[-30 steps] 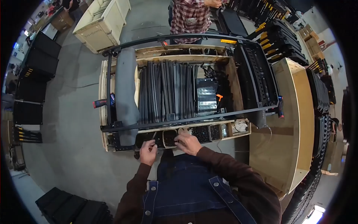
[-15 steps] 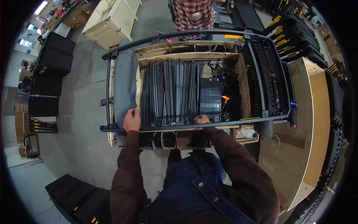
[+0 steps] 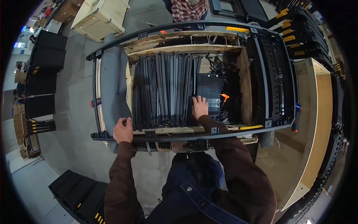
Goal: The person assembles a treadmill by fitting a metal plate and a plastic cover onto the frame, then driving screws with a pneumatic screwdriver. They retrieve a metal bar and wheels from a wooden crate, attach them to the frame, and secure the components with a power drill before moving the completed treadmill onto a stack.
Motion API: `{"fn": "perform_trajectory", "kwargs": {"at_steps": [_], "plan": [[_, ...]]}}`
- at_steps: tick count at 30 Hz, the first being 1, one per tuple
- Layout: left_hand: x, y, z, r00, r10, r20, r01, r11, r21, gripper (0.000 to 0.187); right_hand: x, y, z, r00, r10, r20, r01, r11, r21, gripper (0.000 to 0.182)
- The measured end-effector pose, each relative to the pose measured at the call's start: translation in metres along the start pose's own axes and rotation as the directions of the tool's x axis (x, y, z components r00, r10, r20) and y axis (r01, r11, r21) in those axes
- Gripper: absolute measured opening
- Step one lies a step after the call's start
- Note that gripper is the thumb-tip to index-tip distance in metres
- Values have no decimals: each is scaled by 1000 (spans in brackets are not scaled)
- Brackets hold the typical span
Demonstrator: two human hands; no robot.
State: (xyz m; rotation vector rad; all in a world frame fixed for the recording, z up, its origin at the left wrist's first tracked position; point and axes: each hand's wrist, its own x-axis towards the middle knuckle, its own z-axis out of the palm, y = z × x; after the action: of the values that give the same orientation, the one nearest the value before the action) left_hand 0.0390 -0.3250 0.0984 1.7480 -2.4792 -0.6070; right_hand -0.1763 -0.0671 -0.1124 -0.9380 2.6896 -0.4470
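My left hand (image 3: 123, 130) is closed at the lower edge of the grey padded roll (image 3: 112, 86), beside the near rail of a black metal frame (image 3: 179, 136). Whatever its curled fingers pinch is hidden. My right hand (image 3: 200, 106) reaches over that rail, fingers stretched out along the right side of a bundle of long dark metal strips (image 3: 160, 89). A perforated dark metal plate (image 3: 209, 87) lies just beside this hand. To its right, an orange-handled hex key (image 3: 224, 98) rests among small black parts (image 3: 231, 82).
The frame spans a wooden crate (image 3: 244, 86) with partitions. Small-part bins (image 3: 163, 146) line its near side, and a yellow strip (image 3: 251, 127) sits by the near rail. A large plywood box (image 3: 317, 130) stands right; a person in a checked shirt (image 3: 188, 11) is across.
My right hand has moved from the near rail further in, up beside the strips and plate. My left hand has shifted slightly left and nearer me. The view has shifted too.
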Motion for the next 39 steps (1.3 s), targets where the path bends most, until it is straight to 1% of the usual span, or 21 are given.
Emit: {"fn": "perform_trajectory", "kwargs": {"at_steps": [1, 2, 4, 5, 7, 9, 11, 13, 16, 17, 19, 20, 21, 23, 25, 28, 30, 34, 36, 37, 39], "plan": [[0, 1, 0, 1000, 2, 2, -2, 1000, 1, 34, 8, 2, 5, 999, -34, 1, 34, 996, -80, 37], [-1, 1, 0, 1000, -7, 2, 7, 1000, 22, 34, 12, 5, 9, 1000, -30, 1, 30, 996, -79, 37], [-1, 2, 0, 1000, -11, 4, 11, 999, 45, 35, 18, 9, 13, 995, -90, 47, 99, 962, -256, 31], [-2, 0, 0, 1000, 7, -10, -7, 1000, 29, 33, 18, 11, 15, 995, -85, 48, 94, 962, -256, 31], [0, 2, 1, 1000, 24, -16, -23, 1000, 15, 31, 14, 15, 16, 988, -149, 47, 156, 939, -305, 28], [-1, 0, 2, 999, 31, -25, -32, 999, -33, 29, 15, 21, 15, 987, -150, 51, 159, 944, -291, 26], [-2, -2, 3, 999, 39, -31, -40, 999, -17, 29, 9, 22, 13, 987, -152, 53, 161, 949, -272, 25], [-1, 0, 3, 997, 56, -44, -56, 998, -7, 29, 4, 27, 11, 981, -177, 76, 191, 935, -298, 24], [-2, 0, 2, 999, 20, -40, -21, 1000, -21, 27, -6, 33, 9, 977, -198, 72, 211, 931, -298, 24], [-2, 0, 3, 999, 30, -39, -31, 999, -16, 27, -10, 37, 8, 976, -192, 107, 215, 932, -292, 26], [-2, 0, 1, 998, 42, -38, -42, 999, -7, 27, -17, 47, 5, 974, -199, 110, 223, 933, -281, 29], [-1, 1, 1, 999, 29, -38, -30, 1000, -10, 27, -20, 52, 5, 972, -196, 128, 226, 927, -298, 35], [-1, 1, 1, 999, 13, -36, -14, 1000, -13, 27, -21, 54, 3, 971, -200, 131, 231, 926, -298, 35], [0, 0, 2, 999, 17, -43, -19, 999, -42, 27, -23, 56, 3, 974, -198, 113, 219, 950, -222, 39], [-4, 2, 0, 999, 18, -44, -21, 998, -67, 26, -19, 50, 0, 973, -209, 98, 226, 948, -223, 41], [-4, 6, -3, 999, 2, -42, -4, 999, -47, 26, -6, 41, 7, 978, -166, 128, 188, 964, -187, 38], [-2, 4, -2, 1000, -16, -25, 15, 999, -31, 27, -1, 34, 15, 975, -166, 149, 205, 931, -302, 34], [-5, 1, -1, 1000, 11, -22, -11, 1000, -18, 28, -4, 35, 21, 974, -112, 200, 173, 930, -324, 30], [-2, 2, -2, 1000, 18, 1, -18, 1000, -21, 28, -3, 37, 19, 979, -158, 130, 195, 912, -361, 28], [-4, 1, -2, 1000, 20, -4, -20, 1000, -20, 28, -4, 37, 14, 979, -159, 125, 194, 913, -359, 28], [-3, 0, -2, 999, 44, -25, -43, 999, 27, 28, -6, 41, 5, 982, -142, 124, 174, 937, -303, 22]]}}
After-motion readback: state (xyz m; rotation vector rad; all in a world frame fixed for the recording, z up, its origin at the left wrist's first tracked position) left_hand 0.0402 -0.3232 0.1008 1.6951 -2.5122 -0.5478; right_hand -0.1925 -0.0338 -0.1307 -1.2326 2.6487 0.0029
